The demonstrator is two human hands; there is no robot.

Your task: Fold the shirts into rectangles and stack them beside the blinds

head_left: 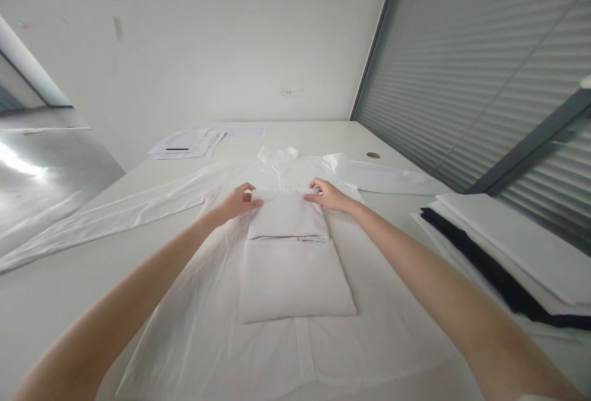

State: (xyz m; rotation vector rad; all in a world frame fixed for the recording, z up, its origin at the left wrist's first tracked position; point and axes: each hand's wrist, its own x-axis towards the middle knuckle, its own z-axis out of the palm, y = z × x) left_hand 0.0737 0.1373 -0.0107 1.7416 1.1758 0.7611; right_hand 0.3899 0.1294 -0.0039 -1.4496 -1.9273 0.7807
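A white long-sleeved shirt [388, 302] lies spread flat, collar at the far end and sleeves out to both sides. On its middle rests a folded white cloth [295, 278], its far part doubled over into a smaller rectangle. My left hand [240, 201] pinches the far left corner of this cloth between thumb and fingers. At the far right corner, my right hand [324, 194] grips the same edge with curled fingers.
Folded white and black fabrics [517, 253] are stacked at the right. Papers [189, 143] lie at the back left of the white table [295, 133]. A round hole [373, 155] shows at the back right, near window blinds [462, 81].
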